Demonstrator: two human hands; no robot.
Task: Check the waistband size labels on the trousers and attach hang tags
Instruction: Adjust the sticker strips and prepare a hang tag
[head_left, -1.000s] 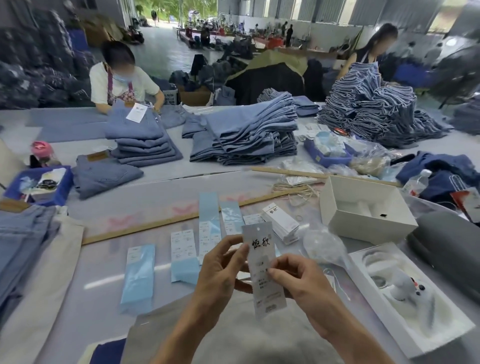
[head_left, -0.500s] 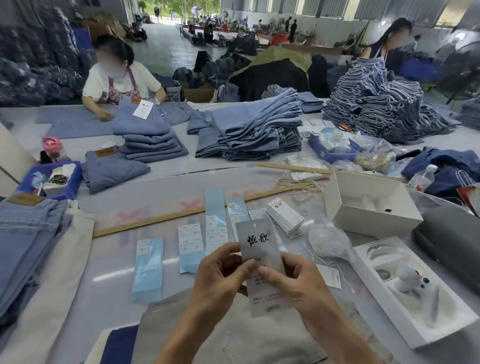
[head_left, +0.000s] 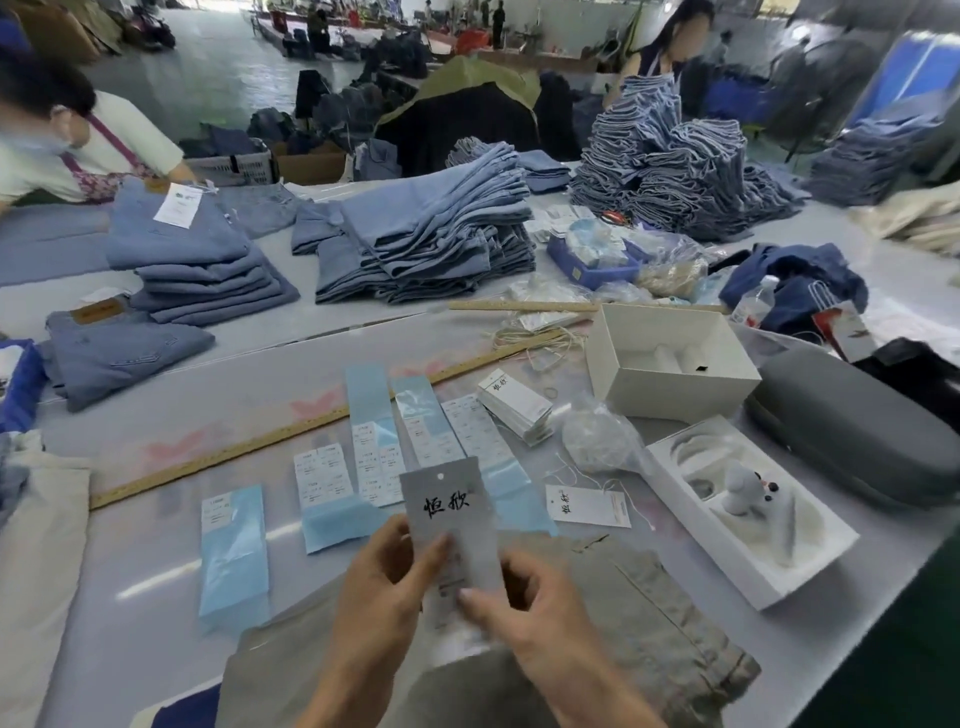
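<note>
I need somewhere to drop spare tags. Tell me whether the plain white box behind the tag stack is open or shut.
Open. The white box has no lid on it; its inside shows a moulded white insert, with nothing loose visible in it.

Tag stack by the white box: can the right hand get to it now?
Probably, once freed. The right hand and left hand both pinch a hang tag. The tag stack lies uncovered beyond them, beside the white box, with only flat label strips between.

Ruler (head_left: 311, 426) as landmark: sticker strips (head_left: 371, 431) just before it, tag stack (head_left: 517, 405) beside its right end, open box (head_left: 670, 364) further right, folded jeans (head_left: 431, 234) behind, trousers (head_left: 649, 623) well before it.
</note>
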